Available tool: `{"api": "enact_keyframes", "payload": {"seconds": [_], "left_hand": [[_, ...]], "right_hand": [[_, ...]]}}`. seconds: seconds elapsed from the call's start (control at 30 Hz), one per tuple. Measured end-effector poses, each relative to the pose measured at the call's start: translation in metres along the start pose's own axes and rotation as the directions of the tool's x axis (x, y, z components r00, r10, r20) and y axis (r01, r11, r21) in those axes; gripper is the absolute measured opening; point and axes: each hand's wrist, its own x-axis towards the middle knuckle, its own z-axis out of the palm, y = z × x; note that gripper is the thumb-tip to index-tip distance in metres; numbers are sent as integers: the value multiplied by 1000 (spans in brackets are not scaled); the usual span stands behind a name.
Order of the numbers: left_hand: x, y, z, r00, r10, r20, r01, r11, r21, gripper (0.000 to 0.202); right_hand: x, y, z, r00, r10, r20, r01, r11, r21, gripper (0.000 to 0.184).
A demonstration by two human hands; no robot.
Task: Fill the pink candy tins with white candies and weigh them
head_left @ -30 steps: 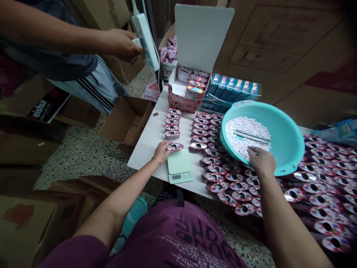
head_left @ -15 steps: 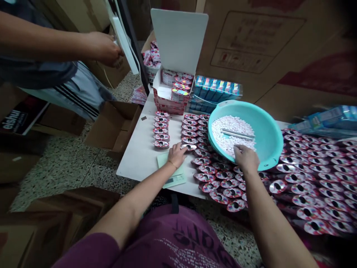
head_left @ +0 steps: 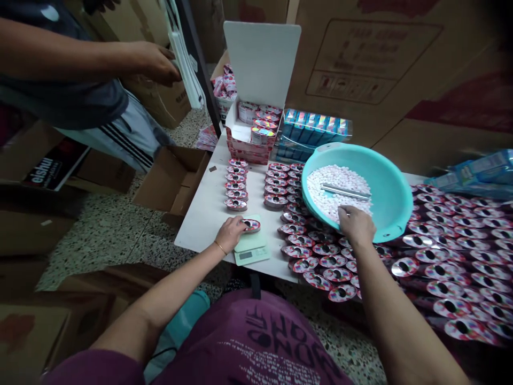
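Note:
My left hand (head_left: 230, 233) grips a small round colourful tin (head_left: 252, 225) and holds it on the pale green scale (head_left: 250, 247) at the table's near edge. My right hand (head_left: 354, 225) reaches over the rim of the turquoise basin (head_left: 395, 188), fingers curled in the white pellets (head_left: 332, 187); what they hold is hidden. A metal scoop (head_left: 344, 191) lies on the pellets. Rows of the same tins (head_left: 236, 184) stand left of the basin, and many more tins (head_left: 441, 251) cover the table on the right.
An open white carton (head_left: 260, 64) with tins and a pack of blue boxes (head_left: 316, 131) stand at the back of the white table (head_left: 204, 219). Another person's hand (head_left: 154, 61) holds a white object at the left. Cardboard boxes (head_left: 176, 174) stand around on the floor.
My left hand picked a tin from the rows by the basin and brought it back onto the scale. My right hand stayed in the basin.

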Motion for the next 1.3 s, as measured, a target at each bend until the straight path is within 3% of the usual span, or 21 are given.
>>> {"api": "enact_keyframes", "payload": {"seconds": [0.13, 0.3, 0.4, 0.47, 0.57, 0.63, 0.7, 0.83, 0.93, 1.0, 1.03, 1.07, 1.13, 1.2, 1.23, 1.3], "left_hand": [[-14, -7, 8, 998, -48, 37, 48, 999, -14, 23], [-20, -21, 2, 990, -127, -55, 121, 987, -104, 61], [-26, -32, -1, 981, -177, -75, 169, 979, -110, 70], [-30, -37, -1, 980, -185, -71, 176, 978, -115, 73], [-33, -37, 0, 979, -180, -94, 165, 976, -145, 73], [-34, -36, 0, 977, -179, -117, 158, 973, -169, 70], [-35, -34, -1, 973, -190, -133, 163, 968, -188, 67], [-39, -34, -5, 964, -216, -155, 177, 956, -232, 55], [-42, -37, -6, 953, -259, -156, 207, 935, -287, 47], [-45, -38, -6, 940, -308, -146, 250, 914, -320, 43], [-46, -38, -6, 933, -330, -141, 269, 904, -333, 41], [-46, -38, -7, 928, -347, -136, 285, 896, -342, 40], [-47, -37, -7, 922, -364, -131, 300, 887, -351, 37], [-48, -34, -6, 919, -372, -130, 306, 882, -359, 33], [-48, -33, -6, 918, -376, -127, 309, 878, -365, 32], [-50, -31, -5, 915, -384, -121, 314, 869, -383, 29]], "right_hand": [[0, -1, -1, 1000, -4, -1, 4, 1000, -7, 44], [-1, -2, -2, 999, 24, 24, -23, 999, -42, 43], [10, 2, 0, 990, -8, 141, 18, 997, -73, 44], [24, 7, 6, 957, -74, 280, 105, 990, -96, 47], [49, 11, 17, 863, -188, 468, 266, 958, -106, 49], [62, 9, 23, 804, -231, 548, 337, 936, -100, 44], [68, 4, 26, 782, -252, 570, 368, 925, -96, 38], [62, -2, 21, 836, -242, 492, 322, 943, -83, 21], [54, 2, 12, 874, -175, 453, 69, 968, 242, 13], [50, 4, 1, 908, -114, 403, -142, 821, 553, 11], [47, 3, -6, 926, -95, 364, -182, 734, 654, 10], [42, -1, -13, 944, -96, 316, -171, 677, 716, 11], [27, -17, -26, 954, -192, 231, -43, 676, 736, 13], [3, -44, -31, 897, -399, 192, 175, 717, 675, 16], [-13, -61, -29, 834, -516, 197, 295, 717, 631, 16], [-45, -97, -13, 669, -722, 173, 527, 626, 575, 15]]}}
